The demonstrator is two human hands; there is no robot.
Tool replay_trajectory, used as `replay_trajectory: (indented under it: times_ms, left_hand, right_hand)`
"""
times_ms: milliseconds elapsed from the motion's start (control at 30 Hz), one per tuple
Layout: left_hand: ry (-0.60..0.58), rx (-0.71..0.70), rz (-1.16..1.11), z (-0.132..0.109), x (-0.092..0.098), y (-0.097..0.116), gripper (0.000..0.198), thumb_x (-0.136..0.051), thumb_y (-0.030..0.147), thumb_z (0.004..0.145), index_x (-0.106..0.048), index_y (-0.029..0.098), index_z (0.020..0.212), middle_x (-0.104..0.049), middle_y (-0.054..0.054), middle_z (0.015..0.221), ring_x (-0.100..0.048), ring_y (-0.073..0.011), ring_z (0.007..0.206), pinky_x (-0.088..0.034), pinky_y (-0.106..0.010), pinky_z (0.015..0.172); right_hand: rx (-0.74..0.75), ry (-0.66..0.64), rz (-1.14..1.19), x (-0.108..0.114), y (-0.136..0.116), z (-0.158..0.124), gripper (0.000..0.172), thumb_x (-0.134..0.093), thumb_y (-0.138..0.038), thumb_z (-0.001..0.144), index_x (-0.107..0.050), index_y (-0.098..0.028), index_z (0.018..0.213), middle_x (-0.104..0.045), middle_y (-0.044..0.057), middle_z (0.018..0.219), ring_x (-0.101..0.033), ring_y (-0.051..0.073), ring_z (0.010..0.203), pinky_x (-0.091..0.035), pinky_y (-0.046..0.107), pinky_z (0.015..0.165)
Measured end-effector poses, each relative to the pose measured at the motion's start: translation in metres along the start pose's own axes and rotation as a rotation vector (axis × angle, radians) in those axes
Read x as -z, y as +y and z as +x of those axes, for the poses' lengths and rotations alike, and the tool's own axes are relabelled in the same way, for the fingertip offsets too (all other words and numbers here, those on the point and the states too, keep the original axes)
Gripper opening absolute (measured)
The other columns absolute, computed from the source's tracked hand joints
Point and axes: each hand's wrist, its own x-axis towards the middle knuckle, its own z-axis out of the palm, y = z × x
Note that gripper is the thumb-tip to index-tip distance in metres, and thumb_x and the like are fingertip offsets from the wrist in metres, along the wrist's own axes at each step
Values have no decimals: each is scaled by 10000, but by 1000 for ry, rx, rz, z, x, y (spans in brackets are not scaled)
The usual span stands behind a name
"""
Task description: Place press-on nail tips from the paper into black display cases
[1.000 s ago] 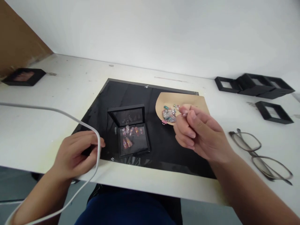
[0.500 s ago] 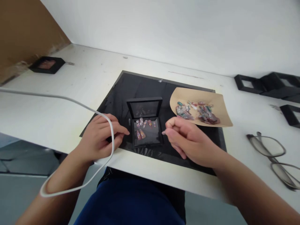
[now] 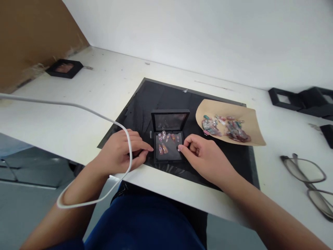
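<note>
Head view: your right hand pinches small false nail; open case lies under its fingertips, beside your loosely open left hand; paper tray beyond right hand.

Legible text: none. No letters, numbers or brand marks can be read on the open black case at frame centre or the tan paper tray right of centre; pink piece at tray's lower left too small to tell.
</note>
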Motion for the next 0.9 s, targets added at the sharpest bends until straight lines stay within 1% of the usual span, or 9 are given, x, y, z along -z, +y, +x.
replay_trajectory:
  times_ms: [67,133,267,367,533,667,733,800,900]
  left_hand:
    - [-2,22,28,0,1,0,221,-617,91,790,-702,227,942,-667,31,684,-557,-135,610,-415,-301,627]
    - [-5,41,40,0,1,0,243,-600,81,772,-701,228,938,-675,31,698,-560,-137,613,-419,-301,628]
    - [-31,44,-3,1,1,0,255,-582,74,767,-699,224,937,-668,37,691,-548,-130,606,-416,-289,616]
    - [-49,47,-14,3,-1,0,213,-584,85,776,-700,213,901,-658,35,682,-543,-127,602,-419,-291,624]
    - [-39,43,-25,4,-2,0,148,-627,132,820,-712,212,910,-674,33,694,-554,-119,608,-434,-294,642]
    - [-42,44,-53,5,-1,-1,67,-694,229,850,-735,226,903,-665,35,661,-553,-112,598,-438,-282,624]
    - [-45,52,-62,4,-1,-1,74,-721,278,852,-742,229,904,-663,32,655,-554,-113,598,-435,-280,613]
    - [-45,55,-60,4,-2,-2,90,-724,302,860,-744,230,910,-662,32,653,-551,-111,595,-433,-279,611]
    - [-44,55,-44,4,-2,-2,101,-705,314,880,-740,222,905,-670,29,662,-563,-107,597,-442,-281,628]
  right_hand:
    - [2,32,-86,-2,1,-1,244,-598,-420,929,-548,-231,784,-522,-71,542,-458,109,514,-270,269,515]
    - [18,55,-134,-4,3,-2,220,-595,-426,927,-558,-236,822,-534,-69,553,-466,115,517,-260,268,518]
    - [128,62,-136,-5,7,-4,146,-604,-401,931,-632,-260,952,-547,-68,602,-476,110,529,-285,256,537]
    - [197,55,-137,-5,9,-5,146,-617,-381,937,-676,-255,893,-552,-61,600,-464,102,518,-295,252,538]
    - [283,151,-108,-12,11,-6,197,-663,-356,924,-699,-216,791,-608,-50,585,-501,94,510,-316,247,544]
    - [277,221,-88,-21,10,-1,213,-667,-367,927,-743,-210,804,-654,-32,603,-538,102,531,-328,253,560]
    - [265,240,-67,-22,10,0,223,-671,-391,923,-760,-212,825,-661,-29,607,-538,104,529,-336,256,558]
    - [255,240,-38,-19,9,-1,240,-649,-409,937,-774,-218,863,-677,-29,626,-546,102,530,-356,252,559]
    - [249,207,-9,-12,10,-6,260,-598,-390,967,-783,-219,902,-693,-26,655,-558,99,534,-373,243,546]
